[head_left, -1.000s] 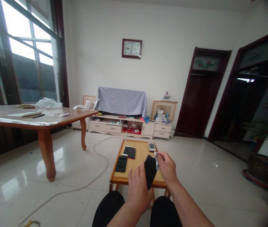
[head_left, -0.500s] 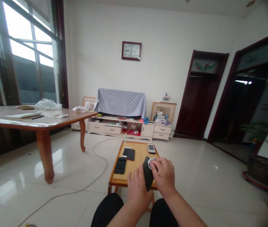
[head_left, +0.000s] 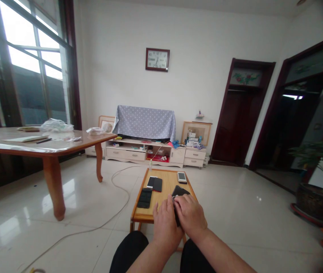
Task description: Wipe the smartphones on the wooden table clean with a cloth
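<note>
My left hand (head_left: 165, 223) grips a flat, dark rectangular phone (head_left: 180, 190) along its left side, tilted up above the near edge of the tabletop (head_left: 163, 204). My right hand (head_left: 191, 216) is curled narrow over it, pinching a small white cloth (head_left: 175, 197), of which only a scrap shows. A moment ago that cloth was at the phone's far right corner; now it lies against the left side, by my left fingertips, so I judge the rubbing has crossed over to the other edge. My own fingers are what stand in the way, hiding most of the phone.

On the wooden surface to the left lies a glossy black rectangular phone (head_left: 144, 198); beyond it, a white slim phone (head_left: 151, 182) sits against a dark flat rectangular one (head_left: 157, 184). At the far right lies a white-framed phone with a grey screen (head_left: 181, 177), well apart from these.
</note>
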`<state>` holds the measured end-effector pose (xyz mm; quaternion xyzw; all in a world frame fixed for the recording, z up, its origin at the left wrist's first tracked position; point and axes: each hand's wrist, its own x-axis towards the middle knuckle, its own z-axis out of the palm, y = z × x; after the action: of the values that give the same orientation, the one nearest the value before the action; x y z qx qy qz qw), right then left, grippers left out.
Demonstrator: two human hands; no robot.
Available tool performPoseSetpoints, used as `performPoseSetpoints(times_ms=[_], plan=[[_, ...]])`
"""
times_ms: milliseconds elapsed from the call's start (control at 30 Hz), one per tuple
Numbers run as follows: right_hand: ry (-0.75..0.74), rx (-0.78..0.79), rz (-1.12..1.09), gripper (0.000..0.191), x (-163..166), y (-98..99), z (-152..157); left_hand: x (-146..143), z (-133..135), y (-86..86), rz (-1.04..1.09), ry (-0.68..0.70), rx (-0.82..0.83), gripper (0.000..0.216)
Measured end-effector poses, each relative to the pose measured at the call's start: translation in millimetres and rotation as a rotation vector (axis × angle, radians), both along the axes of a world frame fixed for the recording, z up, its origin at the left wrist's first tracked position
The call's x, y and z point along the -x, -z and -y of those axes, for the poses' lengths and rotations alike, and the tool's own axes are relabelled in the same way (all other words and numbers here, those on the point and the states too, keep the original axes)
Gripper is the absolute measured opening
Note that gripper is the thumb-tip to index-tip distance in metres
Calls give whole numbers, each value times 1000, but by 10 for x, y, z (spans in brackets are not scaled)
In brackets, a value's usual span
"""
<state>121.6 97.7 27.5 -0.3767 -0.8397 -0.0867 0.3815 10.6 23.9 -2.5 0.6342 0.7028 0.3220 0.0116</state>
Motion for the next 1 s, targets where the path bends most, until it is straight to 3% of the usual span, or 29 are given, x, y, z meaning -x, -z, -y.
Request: performPoseSetpoints(times_ms=[200, 433, 633, 767, 867, 933, 1000], plan=[[141, -40, -98, 20, 49, -125, -154, -25, 14, 10, -20, 22, 26, 102], [11, -9, 20, 22, 95, 40, 72, 69, -3, -42, 16, -62, -50, 87], [120, 145, -321, 18, -46, -167, -251, 24, -15, 5, -4, -17, -102, 96], [40, 417, -555, 20, 34, 148, -144, 76, -71, 31, 28, -49, -141, 92], [-32, 520, -652, 24, 118, 434, 28, 117, -120, 55, 62, -95, -180, 82], [-52, 536, -694, 26, 127, 458, 31, 115, -136, 80, 65, -106, -190, 82], [-60, 571, -779, 30, 93, 335, -78, 90, -134, 107, 40, -85, -193, 89]])
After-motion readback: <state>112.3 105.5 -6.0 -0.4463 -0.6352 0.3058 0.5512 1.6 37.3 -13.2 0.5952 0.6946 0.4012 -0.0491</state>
